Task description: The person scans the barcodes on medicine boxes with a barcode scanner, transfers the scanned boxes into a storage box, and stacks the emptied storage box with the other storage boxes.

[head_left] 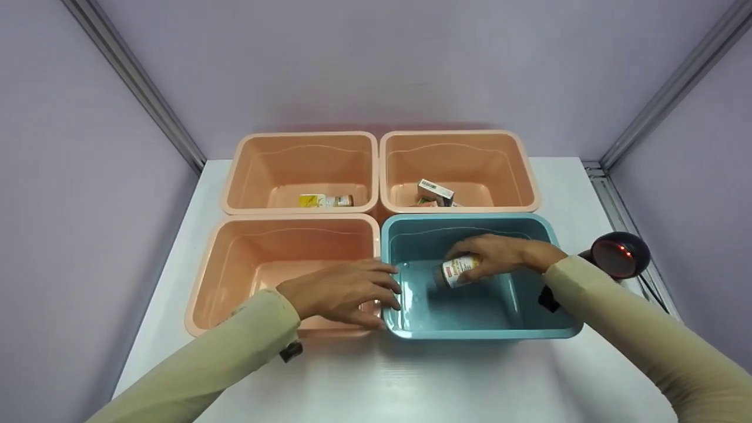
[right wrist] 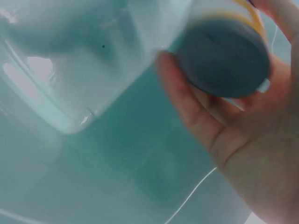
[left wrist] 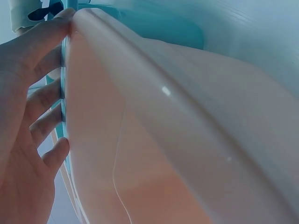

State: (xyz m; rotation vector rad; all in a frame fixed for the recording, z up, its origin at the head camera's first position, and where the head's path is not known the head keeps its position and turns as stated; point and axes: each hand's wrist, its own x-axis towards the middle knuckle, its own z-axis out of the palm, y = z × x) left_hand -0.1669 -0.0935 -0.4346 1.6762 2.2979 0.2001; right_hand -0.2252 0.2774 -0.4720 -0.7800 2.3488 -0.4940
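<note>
Inside the teal bin (head_left: 482, 334), my right hand (head_left: 496, 255) grips a small bottle (head_left: 459, 270) between thumb and fingers. Its label is white with yellow and a red patch, and it lies tilted on its side above the bin floor. The right wrist view shows the bottle's dark round end (right wrist: 224, 58) facing the camera, somewhat blurred. My left hand (head_left: 346, 291) reaches over the front-left peach bin (head_left: 282, 216), with its spread fingers (left wrist: 46, 100) touching the rims where that bin meets the teal one. Nothing is held in it.
Two more peach bins stand behind. The back-left bin (head_left: 305, 135) contains a yellow-and-white item (head_left: 320, 201); the back-right bin (head_left: 452, 134) contains a small white box (head_left: 436, 189) and other packages. A black scanner (head_left: 620, 254) with red lights stands right of the teal bin, trailing a cable.
</note>
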